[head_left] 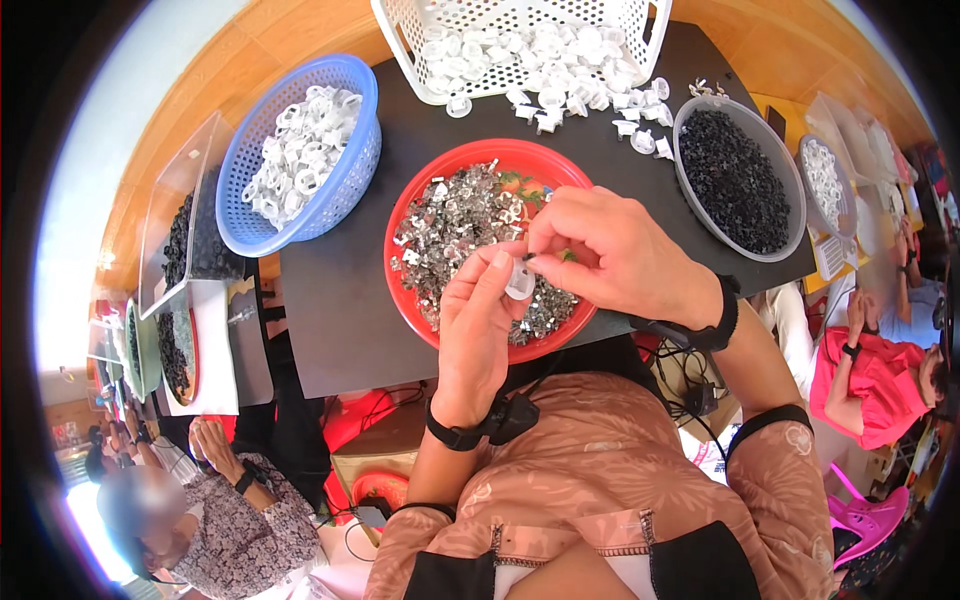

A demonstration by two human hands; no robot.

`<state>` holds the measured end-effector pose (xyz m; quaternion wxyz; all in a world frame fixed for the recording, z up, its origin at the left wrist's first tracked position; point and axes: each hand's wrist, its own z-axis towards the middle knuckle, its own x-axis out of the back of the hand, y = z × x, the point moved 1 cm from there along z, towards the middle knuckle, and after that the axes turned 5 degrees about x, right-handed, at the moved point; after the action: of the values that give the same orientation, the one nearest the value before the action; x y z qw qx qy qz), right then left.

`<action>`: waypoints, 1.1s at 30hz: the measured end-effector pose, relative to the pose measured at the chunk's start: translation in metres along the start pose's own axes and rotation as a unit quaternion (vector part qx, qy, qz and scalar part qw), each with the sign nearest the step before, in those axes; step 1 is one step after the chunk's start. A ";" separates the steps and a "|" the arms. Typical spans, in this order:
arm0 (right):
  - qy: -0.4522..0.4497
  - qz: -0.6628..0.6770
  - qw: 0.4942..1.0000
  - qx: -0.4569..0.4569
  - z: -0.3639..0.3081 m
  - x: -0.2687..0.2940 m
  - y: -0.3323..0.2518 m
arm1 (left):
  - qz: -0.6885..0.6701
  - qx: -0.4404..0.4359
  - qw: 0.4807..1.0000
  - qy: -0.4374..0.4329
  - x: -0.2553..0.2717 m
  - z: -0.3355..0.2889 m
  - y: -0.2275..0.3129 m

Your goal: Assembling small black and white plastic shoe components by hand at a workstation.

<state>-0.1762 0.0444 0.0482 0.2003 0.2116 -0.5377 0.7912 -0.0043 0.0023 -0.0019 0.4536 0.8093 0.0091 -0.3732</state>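
Note:
My left hand (478,320) pinches a small white plastic piece (519,282) over the near rim of a red bowl (412,205) filled with small shiny metal clips (455,220). My right hand (610,250) comes in from the right, fingertips closed on a tiny metal part at the white piece. Both wrists wear black bands. The hands hide the bowl's near right part.
A blue basket (345,175) of white plastic pieces sits at the left, a white basket (420,35) of the same at the back, with loose ones spilled on the black table (340,300). A grey bowl (690,115) of black bits stands right. Other people sit left and right.

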 end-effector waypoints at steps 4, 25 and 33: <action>0.002 -0.052 0.993 0.108 -0.004 -0.006 0.005 | 0.019 0.023 0.999 -0.029 0.002 -0.003 0.001; 0.071 -0.157 0.972 0.160 -0.017 -0.010 0.001 | -0.052 0.071 0.995 -0.042 -0.001 -0.004 -0.003; 0.102 -0.145 0.972 0.158 -0.019 -0.016 0.001 | -0.068 0.069 0.994 -0.045 -0.004 -0.004 -0.004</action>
<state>-0.1652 0.0600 0.0324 0.3305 0.2344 -0.3467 0.8460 -0.0061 0.0093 -0.0013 0.3701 0.8185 0.0181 -0.4390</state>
